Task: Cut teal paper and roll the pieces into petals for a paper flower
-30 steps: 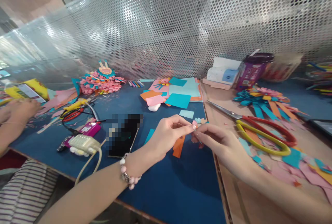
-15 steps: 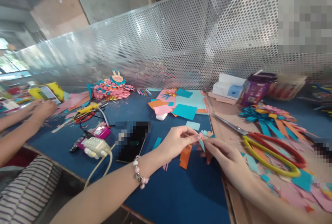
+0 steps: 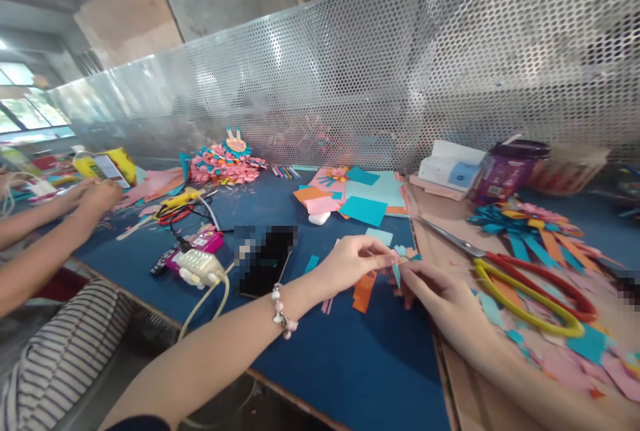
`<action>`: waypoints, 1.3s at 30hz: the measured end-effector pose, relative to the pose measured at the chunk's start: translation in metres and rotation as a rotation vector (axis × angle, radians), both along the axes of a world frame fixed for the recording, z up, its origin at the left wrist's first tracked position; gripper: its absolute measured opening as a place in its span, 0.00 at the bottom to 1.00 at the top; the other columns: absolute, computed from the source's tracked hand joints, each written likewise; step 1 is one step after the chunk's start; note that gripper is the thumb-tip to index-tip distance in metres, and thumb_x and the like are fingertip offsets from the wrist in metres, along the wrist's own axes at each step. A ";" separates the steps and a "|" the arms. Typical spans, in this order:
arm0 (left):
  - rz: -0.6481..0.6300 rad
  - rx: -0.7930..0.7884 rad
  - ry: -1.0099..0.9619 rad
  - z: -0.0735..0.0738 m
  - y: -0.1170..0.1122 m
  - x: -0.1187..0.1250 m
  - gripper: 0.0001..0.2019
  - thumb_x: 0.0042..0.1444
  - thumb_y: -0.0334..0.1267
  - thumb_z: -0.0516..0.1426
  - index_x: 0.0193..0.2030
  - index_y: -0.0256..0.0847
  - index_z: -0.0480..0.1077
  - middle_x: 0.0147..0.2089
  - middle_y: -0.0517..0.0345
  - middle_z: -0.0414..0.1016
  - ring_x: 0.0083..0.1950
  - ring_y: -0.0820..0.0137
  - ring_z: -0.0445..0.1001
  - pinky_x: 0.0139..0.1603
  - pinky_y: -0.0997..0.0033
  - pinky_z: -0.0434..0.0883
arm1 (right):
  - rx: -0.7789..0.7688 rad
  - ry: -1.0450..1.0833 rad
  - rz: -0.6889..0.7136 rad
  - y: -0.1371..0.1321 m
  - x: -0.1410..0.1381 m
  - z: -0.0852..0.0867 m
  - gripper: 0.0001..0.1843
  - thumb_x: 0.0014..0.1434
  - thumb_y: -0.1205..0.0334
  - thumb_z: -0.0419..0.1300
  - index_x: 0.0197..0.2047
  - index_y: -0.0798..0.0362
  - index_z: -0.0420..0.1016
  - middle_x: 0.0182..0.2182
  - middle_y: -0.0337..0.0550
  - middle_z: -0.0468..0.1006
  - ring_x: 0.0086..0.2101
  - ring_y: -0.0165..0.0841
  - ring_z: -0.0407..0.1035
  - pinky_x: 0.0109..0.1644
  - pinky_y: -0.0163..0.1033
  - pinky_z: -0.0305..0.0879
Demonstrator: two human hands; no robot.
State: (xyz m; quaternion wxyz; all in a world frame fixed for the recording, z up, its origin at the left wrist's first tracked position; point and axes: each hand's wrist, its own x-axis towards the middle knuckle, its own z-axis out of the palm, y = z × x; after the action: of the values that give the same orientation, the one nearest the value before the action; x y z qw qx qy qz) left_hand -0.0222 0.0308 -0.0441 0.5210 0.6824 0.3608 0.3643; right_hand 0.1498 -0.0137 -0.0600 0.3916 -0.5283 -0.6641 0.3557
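Note:
Over the blue tabletop, my left hand (image 3: pixel 357 260) pinches a small piece of cut paper (image 3: pixel 397 272), pale blue, between thumb and fingertips. My right hand (image 3: pixel 440 288) meets it from the other side, its thumb and fingers closed on the same paper. More pink and teal bits show around the fingertips, partly hidden by the hands. Just below my left hand lies an orange paper strip (image 3: pixel 364 292) with a cut-out. A small teal strip (image 3: pixel 312 264) and thin pink strips (image 3: pixel 327 305) rest near my left forearm.
Scissors (image 3: pixel 525 291) with red and yellow handles lie right, by paper scraps and a paper flower (image 3: pixel 530 224). Coloured sheets (image 3: pixel 367 198) sit ahead. A phone (image 3: pixel 267 261) and power strip (image 3: pixel 203 266) are left, and another person's hands (image 3: pixel 95 198) work farther left.
The view has shifted slightly, so everything sits a little farther right. Both hands keep their pinch on the paper, with hardly any other movement.

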 end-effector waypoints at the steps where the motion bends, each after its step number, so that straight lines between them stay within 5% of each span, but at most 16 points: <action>1: -0.002 0.010 -0.001 0.000 0.000 0.000 0.15 0.50 0.47 0.60 0.36 0.36 0.73 0.33 0.54 0.75 0.34 0.72 0.72 0.39 0.71 0.68 | 0.031 -0.016 -0.022 0.000 0.000 -0.001 0.17 0.58 0.48 0.52 0.31 0.52 0.72 0.25 0.39 0.75 0.26 0.32 0.68 0.31 0.35 0.63; 8: -0.027 0.038 -0.022 0.002 -0.004 0.001 0.14 0.51 0.46 0.60 0.35 0.35 0.73 0.33 0.54 0.74 0.35 0.72 0.72 0.40 0.71 0.68 | 0.204 -0.089 -0.089 -0.004 0.000 -0.007 0.14 0.58 0.51 0.53 0.35 0.51 0.72 0.26 0.38 0.74 0.24 0.30 0.65 0.27 0.34 0.59; 23: 0.019 0.046 -0.094 -0.005 -0.004 0.006 0.11 0.51 0.39 0.60 0.39 0.34 0.74 0.38 0.50 0.76 0.39 0.69 0.73 0.44 0.69 0.70 | 0.123 -0.071 -0.136 -0.003 0.001 -0.010 0.16 0.58 0.45 0.52 0.35 0.50 0.69 0.23 0.37 0.70 0.25 0.31 0.64 0.24 0.33 0.58; 39: 0.015 -0.047 -0.008 0.005 -0.006 0.002 0.13 0.50 0.41 0.61 0.39 0.34 0.75 0.35 0.51 0.76 0.37 0.69 0.73 0.42 0.69 0.69 | 0.137 -0.058 -0.111 -0.007 0.001 -0.003 0.15 0.60 0.48 0.51 0.35 0.50 0.68 0.24 0.38 0.72 0.25 0.29 0.65 0.27 0.31 0.63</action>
State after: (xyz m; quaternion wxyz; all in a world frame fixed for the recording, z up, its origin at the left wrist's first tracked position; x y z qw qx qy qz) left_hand -0.0202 0.0246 -0.0393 0.5356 0.6657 0.3722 0.3626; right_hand 0.1505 -0.0209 -0.0631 0.4265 -0.5463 -0.6677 0.2718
